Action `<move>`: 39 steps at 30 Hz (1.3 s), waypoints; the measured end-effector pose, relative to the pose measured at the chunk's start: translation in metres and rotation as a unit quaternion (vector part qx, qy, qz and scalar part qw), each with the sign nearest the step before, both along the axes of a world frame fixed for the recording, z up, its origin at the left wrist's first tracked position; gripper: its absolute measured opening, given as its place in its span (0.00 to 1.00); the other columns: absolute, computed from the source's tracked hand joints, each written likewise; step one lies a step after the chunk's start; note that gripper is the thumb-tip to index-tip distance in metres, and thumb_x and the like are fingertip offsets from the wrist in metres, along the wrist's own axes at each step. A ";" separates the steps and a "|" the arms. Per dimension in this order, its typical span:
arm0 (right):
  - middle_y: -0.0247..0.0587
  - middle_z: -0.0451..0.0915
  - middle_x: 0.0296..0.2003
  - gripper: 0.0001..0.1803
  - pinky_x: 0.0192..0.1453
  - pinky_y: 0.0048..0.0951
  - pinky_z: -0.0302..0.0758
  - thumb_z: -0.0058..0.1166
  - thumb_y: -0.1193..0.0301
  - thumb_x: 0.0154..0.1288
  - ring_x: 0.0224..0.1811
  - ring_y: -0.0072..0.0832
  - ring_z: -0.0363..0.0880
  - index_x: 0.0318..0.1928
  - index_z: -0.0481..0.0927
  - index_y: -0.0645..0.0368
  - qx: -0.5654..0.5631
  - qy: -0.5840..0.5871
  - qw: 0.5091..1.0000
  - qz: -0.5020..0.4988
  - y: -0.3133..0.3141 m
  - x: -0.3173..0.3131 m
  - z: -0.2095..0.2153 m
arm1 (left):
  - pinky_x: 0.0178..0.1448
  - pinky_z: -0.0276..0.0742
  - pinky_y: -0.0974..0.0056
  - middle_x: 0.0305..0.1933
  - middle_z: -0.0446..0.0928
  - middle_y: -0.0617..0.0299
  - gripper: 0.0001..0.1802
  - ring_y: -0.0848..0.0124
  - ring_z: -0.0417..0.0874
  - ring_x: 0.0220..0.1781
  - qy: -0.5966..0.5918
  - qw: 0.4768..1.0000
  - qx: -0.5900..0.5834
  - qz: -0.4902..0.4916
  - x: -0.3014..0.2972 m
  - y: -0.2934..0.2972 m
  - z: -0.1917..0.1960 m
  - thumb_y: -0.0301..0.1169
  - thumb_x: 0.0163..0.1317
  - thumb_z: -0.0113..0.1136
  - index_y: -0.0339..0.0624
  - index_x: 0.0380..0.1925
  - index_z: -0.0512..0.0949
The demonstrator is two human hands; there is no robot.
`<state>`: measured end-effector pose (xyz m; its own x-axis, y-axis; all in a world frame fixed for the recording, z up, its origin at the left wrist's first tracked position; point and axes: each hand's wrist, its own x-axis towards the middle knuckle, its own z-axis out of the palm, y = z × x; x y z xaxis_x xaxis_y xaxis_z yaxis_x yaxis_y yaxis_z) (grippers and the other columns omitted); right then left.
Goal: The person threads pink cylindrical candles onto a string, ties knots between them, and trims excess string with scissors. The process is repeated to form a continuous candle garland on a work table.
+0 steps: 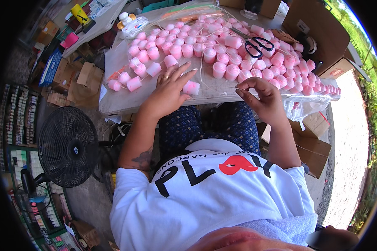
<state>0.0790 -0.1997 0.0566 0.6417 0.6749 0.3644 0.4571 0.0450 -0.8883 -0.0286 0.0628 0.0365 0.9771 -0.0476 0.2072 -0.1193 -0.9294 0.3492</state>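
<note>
Many small pink cylinders [187, 50], which look like candles with swirled tops, cover much of the table. My left hand [168, 83] is over the near part of the table, its fingers spread. Just beside its fingers, one pale pink cylinder [191, 88] lies on its side. Near the table's front edge, my right hand [262, 98] has its thumb and forefinger pinched together. What is between those fingertips is too small to make out, though thin pale strings lie close by. Dark-handled scissors [259, 47] rest on top of the cylinders, beyond my right hand.
The white table [125, 100] has clear plastic [297, 106] hanging over its front right edge. A large cardboard box [318, 29] stands at the far right. To my left is a black fan [69, 146]. Open cardboard boxes [312, 146] sit on the floor to the right.
</note>
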 end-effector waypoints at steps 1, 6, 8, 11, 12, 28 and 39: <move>0.34 0.81 0.36 0.06 0.48 0.23 0.74 0.58 0.82 0.62 0.41 0.20 0.78 0.40 0.80 0.65 0.014 0.009 1.000 0.014 -0.001 -0.001 0.002 | 0.75 0.46 0.47 0.72 0.58 0.58 0.36 0.54 0.53 0.75 -0.010 0.999 0.043 0.002 0.001 0.001 -0.011 0.28 0.50 0.68 0.49 0.62 0.68; 0.36 0.79 0.45 0.11 0.54 0.24 0.72 0.55 0.85 0.62 0.46 0.21 0.76 0.46 0.78 0.66 0.080 0.065 0.991 0.090 -0.004 -0.001 0.003 | 0.74 0.45 0.44 0.63 0.69 0.58 0.28 0.53 0.59 0.72 -0.024 0.991 0.126 0.033 0.014 -0.009 -0.027 0.28 0.52 0.66 0.48 0.56 0.72; 0.37 0.78 0.47 0.14 0.56 0.25 0.71 0.52 0.86 0.63 0.48 0.22 0.76 0.49 0.76 0.66 0.118 0.086 0.985 0.090 -0.001 -0.002 0.003 | 0.72 0.52 0.46 0.59 0.73 0.59 0.26 0.54 0.64 0.69 -0.067 0.996 0.049 0.012 0.016 -0.009 -0.024 0.27 0.52 0.67 0.46 0.53 0.73; 0.37 0.77 0.48 0.17 0.57 0.26 0.72 0.49 0.86 0.64 0.50 0.23 0.75 0.53 0.74 0.65 0.135 0.104 0.984 0.050 0.004 0.007 -0.003 | 0.67 0.62 0.52 0.55 0.75 0.59 0.26 0.57 0.71 0.62 -0.129 0.986 -0.103 -0.014 0.014 -0.017 -0.006 0.25 0.49 0.69 0.44 0.51 0.74; 0.37 0.77 0.49 0.18 0.57 0.27 0.72 0.48 0.86 0.64 0.50 0.23 0.75 0.54 0.74 0.65 0.135 0.109 0.984 0.031 0.006 0.011 -0.008 | 0.64 0.66 0.54 0.54 0.76 0.59 0.27 0.58 0.74 0.60 -0.149 0.976 -0.159 -0.022 0.012 -0.022 0.002 0.24 0.49 0.70 0.44 0.50 0.74; 0.41 0.75 0.43 0.20 0.51 0.32 0.73 0.63 0.83 0.49 0.48 0.37 0.75 0.46 0.81 0.58 0.114 -0.081 0.989 0.051 0.089 -0.009 -0.043 | 0.52 0.71 0.68 0.56 0.74 0.61 0.26 0.75 0.75 0.48 -0.236 0.930 -0.269 -0.088 -0.014 -0.055 0.033 0.20 0.51 0.69 0.41 0.51 0.72; 0.45 0.76 0.44 0.21 0.51 0.37 0.75 0.62 0.83 0.47 0.48 0.42 0.76 0.45 0.82 0.57 0.055 -0.050 0.997 0.026 0.087 -0.008 -0.053 | 0.60 0.74 0.63 0.57 0.72 0.55 0.27 0.71 0.76 0.55 -0.170 0.864 -0.459 -0.118 -0.006 -0.059 0.014 0.16 0.56 0.63 0.39 0.55 0.65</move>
